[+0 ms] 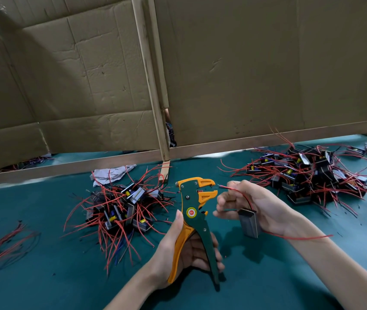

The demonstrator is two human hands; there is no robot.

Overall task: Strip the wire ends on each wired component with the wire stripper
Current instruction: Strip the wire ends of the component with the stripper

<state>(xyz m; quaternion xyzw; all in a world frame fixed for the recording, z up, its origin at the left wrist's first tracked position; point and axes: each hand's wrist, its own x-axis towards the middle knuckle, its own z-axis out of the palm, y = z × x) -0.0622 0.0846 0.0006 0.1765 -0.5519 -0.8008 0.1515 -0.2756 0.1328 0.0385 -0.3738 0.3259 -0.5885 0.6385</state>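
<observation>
Stripper (pixel 192 212) left hand (pixel 167 249), component (pixel 249 224) right hand (pixel 266 203)

2 bare arms show above the lower edge. The left forearm (pixel 133 291) and right forearm (pixel 316 256) are uncovered along all that shows, slim and smooth. The left grip (pixel 171 245) and right grip (pixel 265 206) are bare too, long-fingered; the left thumbnail (pixel 179 214) seems trimmed short, though blurred.

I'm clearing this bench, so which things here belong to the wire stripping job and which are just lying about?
Job: wire stripper in the left hand; wired component in the right hand; centre pile and right pile of components.
Lying about: crumpled grey sheet; cardboard partition.
</observation>
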